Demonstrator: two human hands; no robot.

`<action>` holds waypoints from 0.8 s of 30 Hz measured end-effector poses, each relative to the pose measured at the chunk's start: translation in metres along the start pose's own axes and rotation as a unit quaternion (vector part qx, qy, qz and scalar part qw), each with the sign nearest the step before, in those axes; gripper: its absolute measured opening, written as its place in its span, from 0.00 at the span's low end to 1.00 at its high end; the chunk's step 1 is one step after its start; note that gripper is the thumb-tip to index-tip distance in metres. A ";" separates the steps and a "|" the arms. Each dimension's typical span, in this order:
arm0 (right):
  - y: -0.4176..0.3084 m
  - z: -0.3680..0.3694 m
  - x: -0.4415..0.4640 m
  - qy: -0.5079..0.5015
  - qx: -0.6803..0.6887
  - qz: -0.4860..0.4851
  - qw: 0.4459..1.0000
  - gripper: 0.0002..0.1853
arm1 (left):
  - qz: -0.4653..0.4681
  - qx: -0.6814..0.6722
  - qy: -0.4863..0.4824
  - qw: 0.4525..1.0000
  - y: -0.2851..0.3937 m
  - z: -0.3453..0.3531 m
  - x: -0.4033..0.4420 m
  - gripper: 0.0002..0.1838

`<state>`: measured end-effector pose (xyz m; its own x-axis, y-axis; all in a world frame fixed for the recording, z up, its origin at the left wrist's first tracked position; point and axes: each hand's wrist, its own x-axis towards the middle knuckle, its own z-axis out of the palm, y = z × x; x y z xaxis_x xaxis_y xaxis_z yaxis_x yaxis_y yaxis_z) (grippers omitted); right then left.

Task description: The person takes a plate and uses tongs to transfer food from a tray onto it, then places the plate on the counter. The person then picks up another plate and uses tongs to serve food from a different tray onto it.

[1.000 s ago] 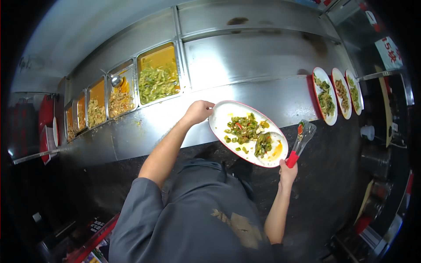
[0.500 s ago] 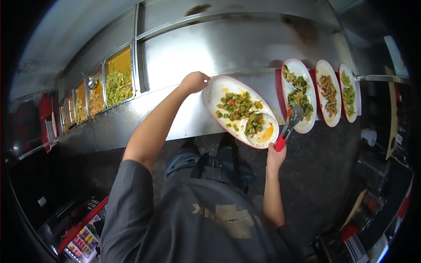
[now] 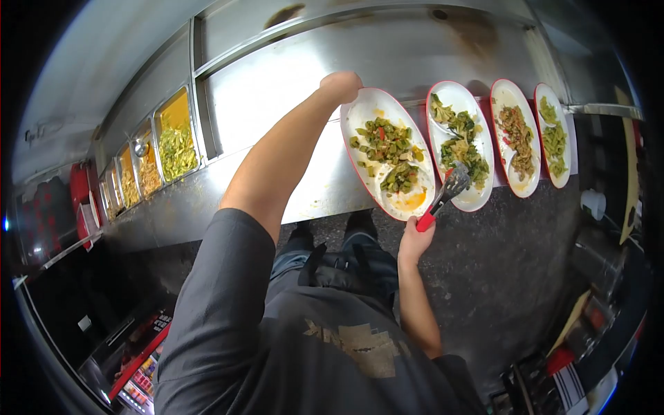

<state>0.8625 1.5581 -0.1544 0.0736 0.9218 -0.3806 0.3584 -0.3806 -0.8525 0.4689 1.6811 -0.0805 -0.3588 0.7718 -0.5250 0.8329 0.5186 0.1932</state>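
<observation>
My left hand is closed on the far rim of a white oval plate with a red edge. Chopped green vegetables with bits of red lie on it in two heaps, and orange oil pools at the near end. My right hand wraps round red-handled tongs at the plate's near end; its fingers also seem to touch the rim there. The tongs' dark head overlaps the neighbouring oval plate of leafy greens.
Two more oval plates of food stand further right, a browner dish and a green one. Left along the steel counter sit several metal food pans, the nearest with green vegetables. A ladle rests in another.
The held plate has moved right and away from me, turning more in line with the row of plates. The tongs have travelled with it, and the view has shifted slightly.
</observation>
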 end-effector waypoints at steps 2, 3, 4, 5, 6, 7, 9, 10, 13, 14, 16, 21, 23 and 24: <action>0.010 0.004 0.004 0.003 0.002 0.001 1.000 0.08 | -0.008 0.007 -0.014 1.000 0.009 0.002 0.015 0.25; 0.006 0.006 0.002 0.001 0.014 0.008 1.000 0.09 | -0.018 0.010 -0.025 0.999 0.010 0.006 0.026 0.26; -0.003 0.007 -0.003 -0.002 0.025 0.015 1.000 0.09 | -0.029 0.011 -0.035 0.999 0.009 0.014 0.038 0.27; -0.012 0.008 -0.007 -0.005 0.033 0.023 0.999 0.09 | -0.010 0.013 -0.037 0.999 0.006 0.023 0.050 0.27; -0.011 0.010 -0.008 0.001 0.033 0.024 0.999 0.09 | 0.010 0.016 -0.033 0.999 0.007 0.026 0.055 0.28; -0.010 0.012 -0.010 0.007 0.034 0.025 0.999 0.10 | 0.029 0.018 -0.027 0.999 0.006 0.029 0.058 0.29; -0.009 0.016 -0.014 0.011 0.033 0.026 0.999 0.10 | 0.037 -0.050 0.071 0.996 0.014 0.028 0.031 0.30; -0.008 0.015 -0.014 0.009 0.031 0.026 0.999 0.10 | 0.039 -0.084 0.121 0.988 0.018 0.024 0.009 0.31; -0.004 0.010 -0.020 0.005 0.047 0.019 0.999 0.12 | 0.035 -0.178 0.266 0.947 -0.003 0.030 -0.030 0.32; -0.002 0.007 -0.025 0.019 0.032 0.010 0.999 0.13 | 0.017 -0.168 0.262 0.950 -0.013 0.027 -0.048 0.30; -0.005 -0.001 -0.039 0.045 0.007 -0.016 0.999 0.14 | 0.000 -0.185 0.267 0.946 -0.047 0.028 -0.077 0.31; 0.012 -0.017 -0.095 0.110 -0.042 -0.056 0.991 0.15 | -0.085 -0.164 0.176 0.967 -0.152 0.009 -0.145 0.31; 0.040 -0.020 -0.123 0.120 -0.033 -0.072 0.990 0.15 | -0.046 -0.175 0.184 0.966 -0.202 0.017 -0.166 0.32; 0.040 -0.014 -0.146 0.133 -0.036 -0.058 0.989 0.16 | -0.029 -0.187 0.177 0.966 -0.227 0.020 -0.181 0.32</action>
<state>0.8789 1.4095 -0.1276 0.2659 0.9496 -0.1659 0.4431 -0.2732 -0.8538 0.3532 1.4165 -0.0458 -0.5772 0.7807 -0.2396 0.6203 0.6100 0.4932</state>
